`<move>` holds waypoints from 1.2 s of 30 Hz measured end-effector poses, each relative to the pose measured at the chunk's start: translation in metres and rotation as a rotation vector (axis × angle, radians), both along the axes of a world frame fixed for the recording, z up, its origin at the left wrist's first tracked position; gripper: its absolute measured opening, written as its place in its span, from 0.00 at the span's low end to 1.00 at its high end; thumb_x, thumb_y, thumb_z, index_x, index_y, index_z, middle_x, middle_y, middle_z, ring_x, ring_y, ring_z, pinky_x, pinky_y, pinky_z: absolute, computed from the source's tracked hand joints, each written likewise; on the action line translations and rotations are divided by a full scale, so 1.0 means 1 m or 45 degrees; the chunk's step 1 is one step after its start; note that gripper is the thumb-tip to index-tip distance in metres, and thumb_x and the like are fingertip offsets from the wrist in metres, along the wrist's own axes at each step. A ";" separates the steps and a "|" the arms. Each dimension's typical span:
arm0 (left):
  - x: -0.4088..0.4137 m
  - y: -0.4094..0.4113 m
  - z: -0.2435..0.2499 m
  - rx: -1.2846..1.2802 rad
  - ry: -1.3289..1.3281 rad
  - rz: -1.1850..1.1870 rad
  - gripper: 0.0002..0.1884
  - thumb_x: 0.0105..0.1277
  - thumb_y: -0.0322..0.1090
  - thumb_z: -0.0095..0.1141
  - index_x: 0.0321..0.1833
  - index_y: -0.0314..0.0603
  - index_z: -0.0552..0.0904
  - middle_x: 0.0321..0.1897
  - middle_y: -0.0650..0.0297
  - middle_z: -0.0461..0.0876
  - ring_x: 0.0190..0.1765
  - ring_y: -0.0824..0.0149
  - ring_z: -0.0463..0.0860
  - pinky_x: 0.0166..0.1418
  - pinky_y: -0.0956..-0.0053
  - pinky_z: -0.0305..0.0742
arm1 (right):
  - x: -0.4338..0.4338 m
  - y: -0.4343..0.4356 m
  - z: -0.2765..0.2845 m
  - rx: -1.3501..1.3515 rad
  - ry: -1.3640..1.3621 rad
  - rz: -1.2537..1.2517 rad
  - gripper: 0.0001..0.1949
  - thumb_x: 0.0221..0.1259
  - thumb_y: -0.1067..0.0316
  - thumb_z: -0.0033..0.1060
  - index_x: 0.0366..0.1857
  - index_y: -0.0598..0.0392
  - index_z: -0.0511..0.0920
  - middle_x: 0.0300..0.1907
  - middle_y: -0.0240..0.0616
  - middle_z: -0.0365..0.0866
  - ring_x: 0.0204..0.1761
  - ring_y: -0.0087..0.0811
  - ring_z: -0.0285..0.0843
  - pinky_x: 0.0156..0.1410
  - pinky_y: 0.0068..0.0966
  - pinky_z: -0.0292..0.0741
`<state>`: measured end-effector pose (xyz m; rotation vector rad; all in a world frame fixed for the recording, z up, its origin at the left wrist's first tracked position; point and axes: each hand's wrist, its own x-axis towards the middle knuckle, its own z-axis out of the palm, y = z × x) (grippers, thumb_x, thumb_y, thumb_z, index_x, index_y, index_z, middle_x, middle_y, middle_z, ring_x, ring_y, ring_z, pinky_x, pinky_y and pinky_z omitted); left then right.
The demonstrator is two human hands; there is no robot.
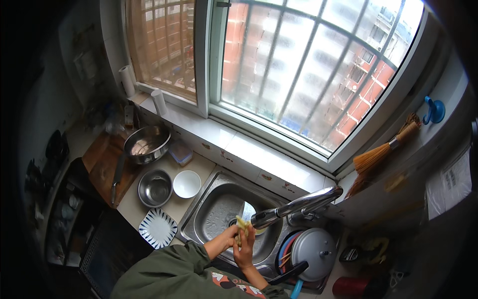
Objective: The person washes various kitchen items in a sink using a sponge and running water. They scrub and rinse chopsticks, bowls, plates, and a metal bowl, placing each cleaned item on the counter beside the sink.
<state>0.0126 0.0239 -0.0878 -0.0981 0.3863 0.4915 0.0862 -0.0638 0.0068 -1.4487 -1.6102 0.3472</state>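
Over the stainless steel sink (209, 209), my left hand (223, 241) and my right hand (244, 249) meet around a knobbly, pale yellow piece of food (242, 224) that looks like ginger root. Both hands grip it, and the fingers cover its lower part. Just above it is the spout of a chrome tap (263, 219). A bright, pale object (248, 211) lies in the basin behind the food, partly covered by the spout; I cannot tell what it is. Water drops spot the basin floor.
Left of the sink are a white bowl (186, 184), a steel bowl (155, 188) and a patterned plate (158, 228). Beyond, a steel basin (147, 145) and a knife (118, 178) rest on a wooden board (98, 164). A lidded pot (313, 255) stands at right.
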 end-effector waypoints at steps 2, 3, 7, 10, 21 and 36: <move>-0.003 -0.006 0.020 0.010 -0.068 0.000 0.15 0.64 0.32 0.38 0.48 0.33 0.74 0.45 0.51 0.77 0.44 0.61 0.79 0.48 0.70 0.77 | 0.004 -0.006 -0.008 0.016 -0.056 0.057 0.23 0.49 0.76 0.54 0.54 0.60 0.68 0.63 0.51 0.53 0.67 0.51 0.46 0.69 0.40 0.49; -0.004 -0.006 0.020 -0.002 -0.134 0.004 0.15 0.64 0.33 0.40 0.49 0.34 0.73 0.46 0.51 0.77 0.45 0.60 0.78 0.49 0.69 0.76 | 0.007 -0.007 -0.012 0.021 -0.087 0.087 0.23 0.50 0.76 0.54 0.54 0.60 0.68 0.63 0.51 0.53 0.67 0.51 0.45 0.69 0.41 0.49; -0.005 -0.011 -0.025 0.006 -0.187 0.020 0.14 0.63 0.30 0.44 0.50 0.33 0.72 0.46 0.52 0.76 0.49 0.61 0.76 0.54 0.69 0.72 | 0.010 0.013 -0.010 0.173 -0.233 0.084 0.19 0.55 0.73 0.51 0.53 0.55 0.69 0.62 0.49 0.56 0.65 0.50 0.52 0.67 0.44 0.52; -0.007 -0.009 -0.025 -0.094 -0.073 0.001 0.15 0.61 0.24 0.44 0.51 0.31 0.70 0.46 0.53 0.75 0.49 0.63 0.76 0.55 0.72 0.72 | 0.013 0.037 0.007 0.165 0.064 -0.012 0.17 0.54 0.72 0.51 0.50 0.55 0.72 0.54 0.49 0.68 0.55 0.49 0.66 0.58 0.42 0.63; -0.054 -0.004 0.050 0.540 0.248 -0.496 0.14 0.55 0.30 0.56 0.44 0.35 0.75 0.31 0.57 0.79 0.31 0.67 0.80 0.34 0.77 0.76 | 0.052 0.067 -0.026 -1.027 2.048 0.475 0.21 0.55 0.61 0.52 0.49 0.65 0.71 0.47 0.43 0.74 0.47 0.33 0.74 0.55 0.28 0.69; -0.046 0.020 0.025 0.331 0.838 0.109 0.14 0.59 0.28 0.53 0.48 0.32 0.73 0.39 0.55 0.78 0.40 0.59 0.80 0.40 0.68 0.80 | 0.034 0.029 -0.045 -0.685 1.051 -0.231 0.13 0.55 0.63 0.58 0.39 0.60 0.75 0.38 0.36 0.77 0.36 0.20 0.73 0.37 0.18 0.71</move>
